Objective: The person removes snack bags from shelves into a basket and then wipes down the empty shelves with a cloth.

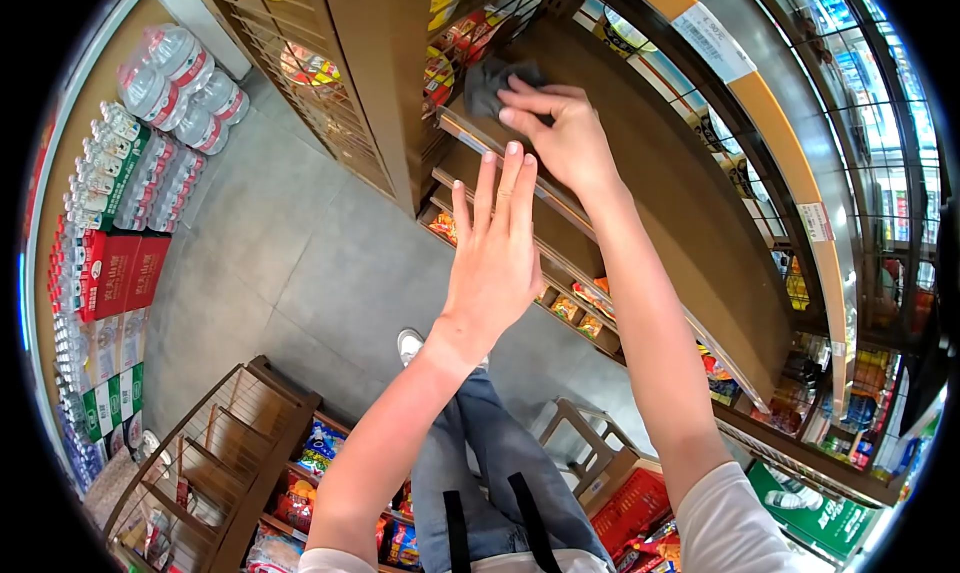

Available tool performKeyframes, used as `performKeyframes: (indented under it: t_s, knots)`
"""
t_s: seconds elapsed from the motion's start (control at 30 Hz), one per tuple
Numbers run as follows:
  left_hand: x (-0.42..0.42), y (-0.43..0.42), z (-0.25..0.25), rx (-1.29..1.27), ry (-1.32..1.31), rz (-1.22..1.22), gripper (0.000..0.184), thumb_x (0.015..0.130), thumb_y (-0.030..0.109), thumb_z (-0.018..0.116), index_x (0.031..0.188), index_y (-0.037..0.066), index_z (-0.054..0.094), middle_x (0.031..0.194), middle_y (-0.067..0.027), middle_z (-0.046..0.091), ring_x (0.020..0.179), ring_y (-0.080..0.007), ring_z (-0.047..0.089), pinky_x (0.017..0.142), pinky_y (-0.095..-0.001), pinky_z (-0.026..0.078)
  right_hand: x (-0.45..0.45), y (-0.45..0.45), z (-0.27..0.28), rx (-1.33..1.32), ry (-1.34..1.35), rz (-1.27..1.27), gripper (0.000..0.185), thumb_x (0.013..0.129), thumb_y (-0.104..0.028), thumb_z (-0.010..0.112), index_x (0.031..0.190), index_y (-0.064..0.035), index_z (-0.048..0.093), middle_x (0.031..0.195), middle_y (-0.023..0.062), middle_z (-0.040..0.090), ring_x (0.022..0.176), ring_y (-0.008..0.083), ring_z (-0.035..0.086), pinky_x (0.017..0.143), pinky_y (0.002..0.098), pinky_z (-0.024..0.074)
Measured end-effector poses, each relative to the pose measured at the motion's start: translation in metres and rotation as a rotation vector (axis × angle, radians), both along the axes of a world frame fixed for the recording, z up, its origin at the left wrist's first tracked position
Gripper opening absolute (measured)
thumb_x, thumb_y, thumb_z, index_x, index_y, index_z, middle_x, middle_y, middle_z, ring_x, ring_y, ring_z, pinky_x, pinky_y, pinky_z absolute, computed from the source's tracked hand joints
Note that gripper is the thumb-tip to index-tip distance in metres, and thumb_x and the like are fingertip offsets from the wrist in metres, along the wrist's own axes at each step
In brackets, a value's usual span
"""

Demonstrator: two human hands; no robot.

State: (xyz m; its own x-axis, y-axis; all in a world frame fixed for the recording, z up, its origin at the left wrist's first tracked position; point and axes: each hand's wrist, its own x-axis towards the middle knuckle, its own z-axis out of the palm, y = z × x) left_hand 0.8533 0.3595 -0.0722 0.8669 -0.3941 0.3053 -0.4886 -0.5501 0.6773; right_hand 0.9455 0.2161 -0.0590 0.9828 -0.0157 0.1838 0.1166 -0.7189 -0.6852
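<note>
My right hand (560, 138) presses a dark grey cloth (487, 85) against the left end of a brown shelf board (670, 203), close to the upright post. Its thumb and fingers are bent around the near side of the cloth, which is bunched up. My left hand (493, 248) is stretched out flat with its fingers extended, holding nothing. Its fingertips lie at or just in front of the shelf's front edge strip (570, 213); whether they touch it I cannot tell.
Lower shelves hold snack packets (590, 293). A price rail (715, 43) curves along the shelf above. Bottled water packs (185, 78) and red cartons (120, 273) stand at the left. A step stool (580, 428) is by my legs, near a wire-sided rack (215, 463).
</note>
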Motion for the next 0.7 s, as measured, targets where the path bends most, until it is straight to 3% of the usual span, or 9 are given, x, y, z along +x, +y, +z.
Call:
performKeyframes:
  t_s: [0.07, 0.2, 0.37, 0.47, 0.57, 0.7]
  knots:
    - [0.0, 0.001, 0.001, 0.113, -0.043, 0.002, 0.082, 0.073, -0.005, 0.059, 0.146, -0.001, 0.022, 0.155, -0.0163, 0.019, 0.14, -0.0413, 0.022, 0.11, -0.0616, 0.023, 0.013, -0.005, -0.004, -0.037, -0.02, -0.107, 0.028, 0.084, -0.023, 0.071, 0.11, -0.0111, 0.071, 0.122, 0.0055, 0.065, 0.113, 0.0264, 0.058, 0.1, 0.0342, 0.0436]
    - [-0.001, 0.005, 0.005, 0.121, -0.041, 0.012, 0.071, 0.08, -0.006, 0.052, 0.146, 0.002, 0.024, 0.155, -0.015, 0.022, 0.137, -0.0439, 0.026, 0.11, -0.0615, 0.021, 0.004, -0.02, 0.005, -0.006, 0.038, -0.379, 0.024, 0.081, -0.018, 0.072, 0.104, -0.0095, 0.073, 0.112, 0.0133, 0.068, 0.108, 0.0309, 0.062, 0.098, 0.0346, 0.0451]
    - [-0.002, 0.004, 0.001, 0.053, -0.048, 0.038, 0.072, 0.078, -0.007, 0.053, 0.145, 0.003, 0.027, 0.154, -0.0122, 0.024, 0.129, -0.042, 0.033, 0.108, -0.0582, 0.026, -0.06, -0.045, 0.032, -0.16, 0.228, -0.139, 0.025, 0.082, -0.015, 0.07, 0.107, -0.0114, 0.072, 0.117, 0.0115, 0.066, 0.111, 0.0279, 0.06, 0.098, 0.0345, 0.0453]
    - [-0.001, 0.006, -0.001, -0.033, -0.021, 0.025, 0.073, 0.076, -0.009, 0.053, 0.144, 0.004, 0.03, 0.154, -0.0108, 0.025, 0.125, -0.0404, 0.037, 0.106, -0.0546, 0.029, -0.071, -0.035, 0.046, -0.166, 0.356, 0.03, 0.031, 0.084, -0.01, 0.069, 0.114, -0.0161, 0.07, 0.123, 0.006, 0.064, 0.113, 0.0254, 0.056, 0.101, 0.0345, 0.0435]
    - [0.001, 0.011, -0.003, -0.079, 0.007, -0.003, 0.074, 0.073, -0.011, 0.052, 0.142, 0.006, 0.033, 0.153, -0.0092, 0.028, 0.12, -0.0393, 0.041, 0.104, -0.0515, 0.032, -0.047, -0.036, 0.033, -0.193, 0.273, 0.094, 0.031, 0.084, -0.012, 0.069, 0.114, -0.0157, 0.07, 0.123, 0.0045, 0.064, 0.114, 0.0257, 0.054, 0.102, 0.0334, 0.0422]
    - [0.003, 0.011, -0.003, -0.079, -0.013, -0.007, 0.074, 0.07, -0.015, 0.05, 0.14, 0.006, 0.037, 0.152, -0.0083, 0.032, 0.114, -0.0383, 0.045, 0.101, -0.0476, 0.035, 0.009, -0.017, -0.005, -0.23, -0.01, -0.113, 0.025, 0.087, -0.017, 0.064, 0.111, -0.0168, 0.071, 0.125, 0.0045, 0.063, 0.117, 0.0289, 0.052, 0.103, 0.0369, 0.0411]
